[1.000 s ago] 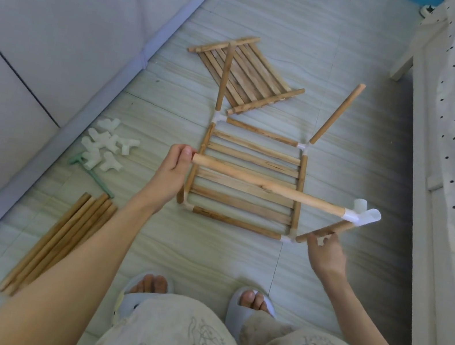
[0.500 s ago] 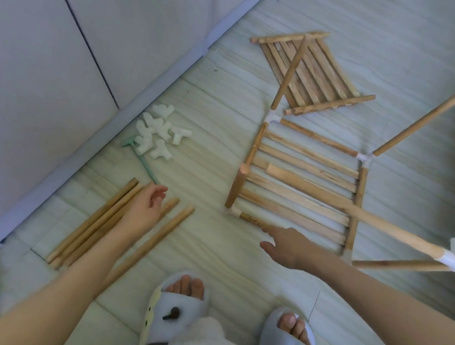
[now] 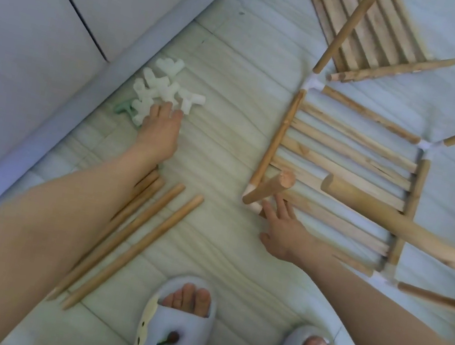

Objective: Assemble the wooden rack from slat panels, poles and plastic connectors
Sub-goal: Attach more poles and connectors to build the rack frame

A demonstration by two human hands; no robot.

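The left hand [image 3: 159, 127] has left the poles [image 3: 130, 234] for the connectors [image 3: 162, 88], fingertips touching, grip unclear; right hand [image 3: 285, 231], fingers spread, steadies the frame [image 3: 343, 165]; another joint likely follows.

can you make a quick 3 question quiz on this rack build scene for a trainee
1. True or false: the left hand reaches the white connectors.
2. Where do the loose poles lie? A) on the slat panel B) on the floor under the left forearm C) on a table
3. Fill in: the right hand is at the near-left ____ of the slat panel.

Key: 1 true; 2 B; 3 corner
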